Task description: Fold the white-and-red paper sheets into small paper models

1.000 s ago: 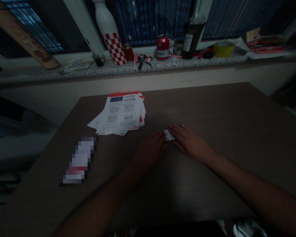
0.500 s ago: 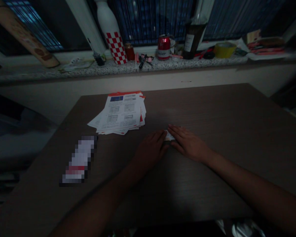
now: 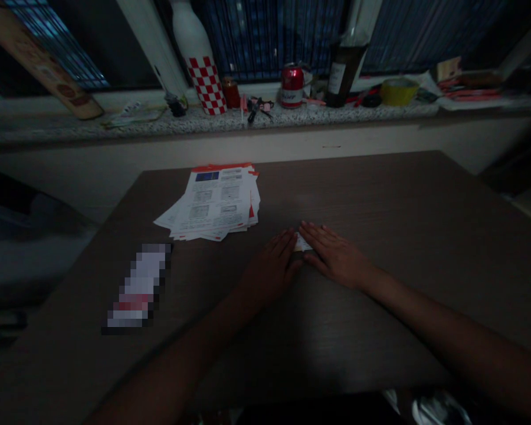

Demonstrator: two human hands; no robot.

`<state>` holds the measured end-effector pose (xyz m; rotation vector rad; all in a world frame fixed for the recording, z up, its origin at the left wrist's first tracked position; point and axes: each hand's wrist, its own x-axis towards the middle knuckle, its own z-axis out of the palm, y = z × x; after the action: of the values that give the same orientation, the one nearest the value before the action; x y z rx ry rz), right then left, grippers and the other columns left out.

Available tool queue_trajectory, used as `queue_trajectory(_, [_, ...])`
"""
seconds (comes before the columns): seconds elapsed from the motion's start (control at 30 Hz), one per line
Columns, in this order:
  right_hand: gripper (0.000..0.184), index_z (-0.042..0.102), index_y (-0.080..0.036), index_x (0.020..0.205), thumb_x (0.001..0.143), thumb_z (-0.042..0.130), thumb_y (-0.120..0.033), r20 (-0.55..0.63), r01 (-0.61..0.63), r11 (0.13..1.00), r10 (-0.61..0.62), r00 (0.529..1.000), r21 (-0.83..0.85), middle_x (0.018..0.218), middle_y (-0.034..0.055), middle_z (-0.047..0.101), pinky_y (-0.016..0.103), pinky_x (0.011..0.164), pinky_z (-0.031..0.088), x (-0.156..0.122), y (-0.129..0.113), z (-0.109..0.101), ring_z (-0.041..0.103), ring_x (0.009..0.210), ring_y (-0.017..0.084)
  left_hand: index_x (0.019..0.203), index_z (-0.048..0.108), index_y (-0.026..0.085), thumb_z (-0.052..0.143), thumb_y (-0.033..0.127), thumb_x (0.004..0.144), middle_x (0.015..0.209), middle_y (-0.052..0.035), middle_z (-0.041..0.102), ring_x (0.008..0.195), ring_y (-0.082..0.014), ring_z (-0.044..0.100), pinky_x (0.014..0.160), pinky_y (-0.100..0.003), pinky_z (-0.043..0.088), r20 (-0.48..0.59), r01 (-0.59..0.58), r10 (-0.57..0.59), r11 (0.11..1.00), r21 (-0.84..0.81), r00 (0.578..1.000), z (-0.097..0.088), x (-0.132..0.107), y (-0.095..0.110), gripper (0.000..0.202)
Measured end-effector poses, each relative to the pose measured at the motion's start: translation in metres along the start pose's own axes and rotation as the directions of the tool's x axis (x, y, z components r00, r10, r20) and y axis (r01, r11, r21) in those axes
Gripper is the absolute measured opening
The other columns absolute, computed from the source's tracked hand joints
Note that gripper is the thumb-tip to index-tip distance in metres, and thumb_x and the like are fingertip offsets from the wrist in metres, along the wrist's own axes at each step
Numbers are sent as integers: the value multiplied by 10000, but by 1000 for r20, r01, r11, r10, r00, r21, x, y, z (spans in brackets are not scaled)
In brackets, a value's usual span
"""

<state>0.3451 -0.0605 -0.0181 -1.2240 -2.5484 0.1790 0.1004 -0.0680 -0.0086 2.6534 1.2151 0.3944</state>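
**Two flat hands meet at a small paper slip**

The left hand (image 3: 269,271) and the right hand (image 3: 336,258) lie palm-down on a dark wood-grain table (image 3: 380,195), open and flat, neither closed around anything. Their fingertips touch opposite ends of the small white paper slip (image 3: 302,242), which lies on the tabletop between them; any print on it is too small to read. Up and left sits a loose stack of red-edged printed leaflets (image 3: 215,203), its text illegible. Further left lies a pixelated packet (image 3: 138,287). On the granite sill (image 3: 71,131) beyond stand a red-checkered white bottle (image 3: 198,53), a red can (image 3: 291,87) with unreadable lettering, a dark labelled bottle (image 3: 343,74) and a yellow tape roll (image 3: 398,92).
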Motion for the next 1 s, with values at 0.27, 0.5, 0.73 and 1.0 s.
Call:
queue_trajectory(0.27, [646,304,-208,1704,1134,404,-495,-21,-17,1000,17,1000,4,1756,142,287,552,1315,306,2,1,1,283,1625,277,1616,419,120,394,410,1140,1696,-166,425,1581,-283,404,1300,-490,346,-24,35,-36,999,-36,999,-2,2,3,557])
queue_trajectory(0.5, [679,245,-216,1723,1130,409,-504,-16,-6,1000,6,1000,-3,1763,132,278,551,1319,296,1,3,5,258,1634,284,1622,409,95,401,450,1142,1736,-169,343,1620,-279,323,1331,-498,286,-58,40,-39,999,21,998,4,0,5,597])
queue_trajectory(0.73, [665,189,-309,1733,1132,413,-484,-16,-29,999,29,999,20,1770,78,272,557,1313,311,1,3,5,293,1622,278,1624,414,118,326,486,1152,1706,-151,412,1590,-259,390,1318,-474,325,-68,86,-85,996,19,994,2,2,8,605])
queue_trajectory(1.0, [699,171,-281,1737,1126,422,-510,-25,-21,1000,21,999,-15,1765,99,278,567,1313,308,1,2,7,275,1628,283,1616,431,123,325,517,1150,1707,-161,404,1602,-274,364,1315,-508,322,-83,100,-99,995,4,992,4,6,8,619])
